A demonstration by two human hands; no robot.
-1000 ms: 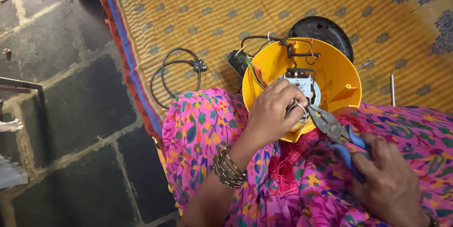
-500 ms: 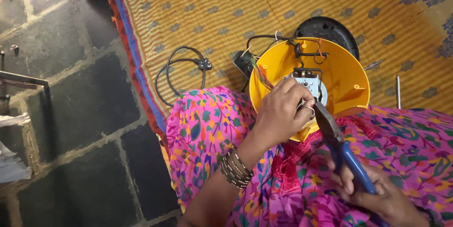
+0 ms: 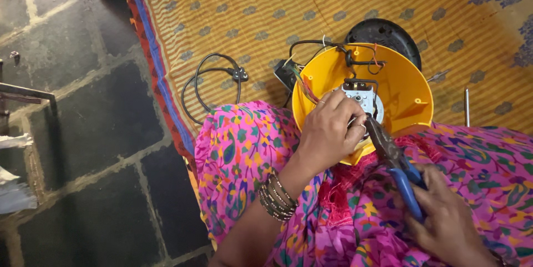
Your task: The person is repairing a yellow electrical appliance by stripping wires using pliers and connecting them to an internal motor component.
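**Pliers at the open base of a yellow appliance**

We see a round yellow plastic appliance shell (image 3: pixel 400 86) propped open side up against a lap draped in pink floral cloth (image 3: pixel 244 150). In the middle of the shell sits a small grey metal motor block (image 3: pixel 363 97), with thin black wires (image 3: pixel 355 56) looping along the upper rim.

Our left hand (image 3: pixel 330 131) rests on the shell's lower edge, fingers curled inward and pressed together at the motor block; whether they pinch a wire there we cannot tell, since the fingertips are hidden. A stack of metal bangles (image 3: pixel 276 196) circles that wrist.

Our right hand (image 3: pixel 447 222) is wrapped tight around the blue handles of a pair of dark steel pliers (image 3: pixel 391 156), whose nose points up and left, reaching the spot beside the left fingertips.

Behind the shell lies a round black lid (image 3: pixel 386 34), partly hidden. To the left, a coiled black power cord with plug (image 3: pixel 214 81) lies on the yellow striped woven mat (image 3: pixel 250 11), which borders a dark stone floor (image 3: pixel 83 117).
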